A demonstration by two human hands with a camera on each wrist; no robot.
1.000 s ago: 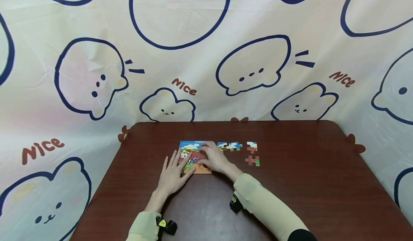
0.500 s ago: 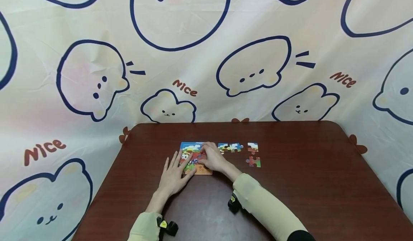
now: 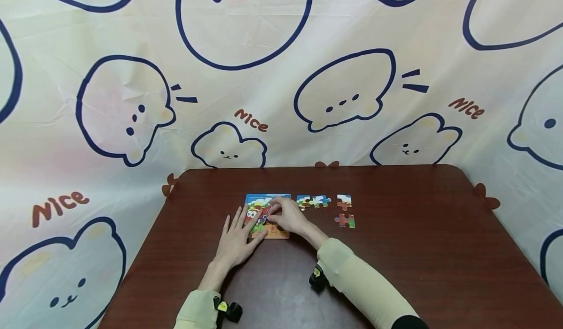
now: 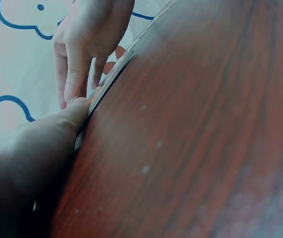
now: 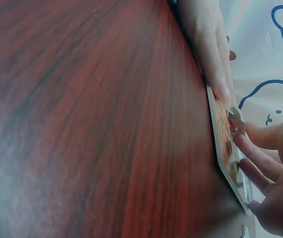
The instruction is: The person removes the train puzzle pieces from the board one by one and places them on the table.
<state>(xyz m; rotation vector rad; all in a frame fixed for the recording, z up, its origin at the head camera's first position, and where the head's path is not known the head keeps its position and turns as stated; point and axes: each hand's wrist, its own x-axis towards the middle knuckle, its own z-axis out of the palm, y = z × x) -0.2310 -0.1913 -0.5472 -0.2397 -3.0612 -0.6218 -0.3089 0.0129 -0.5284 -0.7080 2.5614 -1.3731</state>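
A colourful jigsaw puzzle [image 3: 269,197] in a flat tray lies on the table, partly hidden under both hands. My left hand [image 3: 236,241] rests on its left side with the fingers spread and straight, and the thumb lies along the near edge. Over the puzzle's right half, my right hand [image 3: 291,217] pinches a puzzle piece [image 5: 236,121] between thumb and fingers. In the right wrist view that piece stands tilted up from the puzzle, close to the left hand's thumb. The piece's picture side is hard to make out.
Right of the tray lie two loose pieces, one [image 3: 303,201] beside another [image 3: 321,201]. Farther right are a sky-and-red piece [image 3: 344,201] and a red-green piece [image 3: 345,220]. The brown table [image 3: 422,251] reaches back to a printed cloth [image 3: 272,89].
The right hand has shifted slightly left over the puzzle, its fingers now lifted a little, uncovering the tray's top right corner. The left hand stays in place.
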